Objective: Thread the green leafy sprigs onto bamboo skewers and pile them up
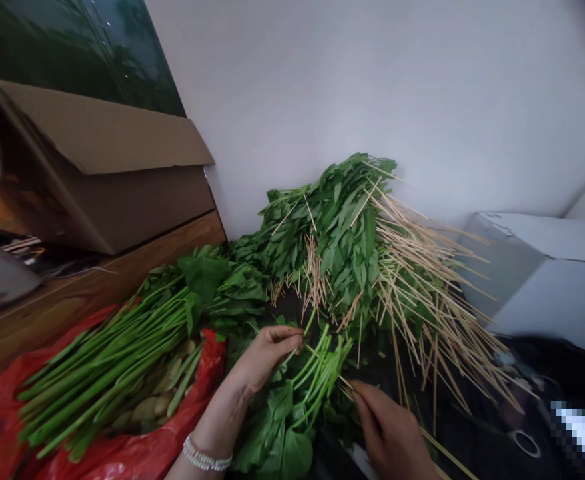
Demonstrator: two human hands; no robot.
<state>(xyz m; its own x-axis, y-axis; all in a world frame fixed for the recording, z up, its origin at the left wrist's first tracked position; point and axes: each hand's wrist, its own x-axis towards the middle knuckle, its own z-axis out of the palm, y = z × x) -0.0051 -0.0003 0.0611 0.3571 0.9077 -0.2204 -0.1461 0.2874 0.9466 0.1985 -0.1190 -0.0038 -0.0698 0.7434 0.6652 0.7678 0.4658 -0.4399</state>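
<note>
My left hand [270,353], with a beaded bracelet [205,457] at the wrist, pinches a green stem [310,323] between thumb and fingertips. Close beside it to the right, my right hand [390,427] is closed on a thin wooden skewer [345,383]. Its pale shaft runs leftward into a bunch of leafy green stems [322,370], and a bit of skewer shows again near my left fingertips. Broad leaves [292,450] hang below the bunch. How far the skewer passes through each stem is hidden.
Behind lies a heap of leafy greens [345,227] with many skewers [422,267] jutting right. At left, a red plastic bag [212,367] holds long-stemmed greens [122,353]. A cardboard box [147,200] stands on a wooden surface [192,237]; a white box [552,287] is at right.
</note>
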